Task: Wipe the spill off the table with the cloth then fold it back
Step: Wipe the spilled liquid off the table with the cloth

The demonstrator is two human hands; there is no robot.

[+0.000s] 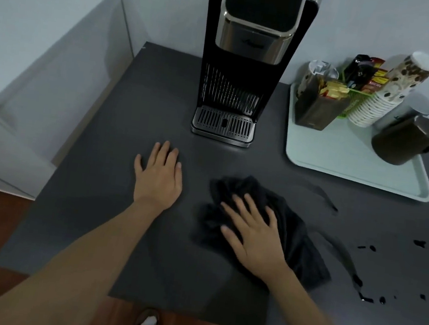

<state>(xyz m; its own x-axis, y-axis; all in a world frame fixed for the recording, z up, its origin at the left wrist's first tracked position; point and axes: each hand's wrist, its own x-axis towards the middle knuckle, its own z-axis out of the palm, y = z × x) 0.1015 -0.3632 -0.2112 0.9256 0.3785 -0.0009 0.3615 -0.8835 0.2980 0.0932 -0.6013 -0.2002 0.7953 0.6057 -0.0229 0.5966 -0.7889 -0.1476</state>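
A crumpled black cloth [296,236] lies on the dark grey table [106,230], right of centre. My right hand [256,233] presses flat on top of it, fingers spread and pointing to the upper left. My left hand [158,175] rests palm down on the bare tabletop, left of the cloth, holding nothing. Dark spill drops [366,298] and wet streaks [323,197] sit on the table to the right of the cloth.
A black and silver drink dispenser [234,83] stands at the back centre. A pale tray [344,163] at the back right carries a brown mug [404,141], stacked paper cups [382,100] and sachet holders. A white cabinet [48,31] stands to the left.
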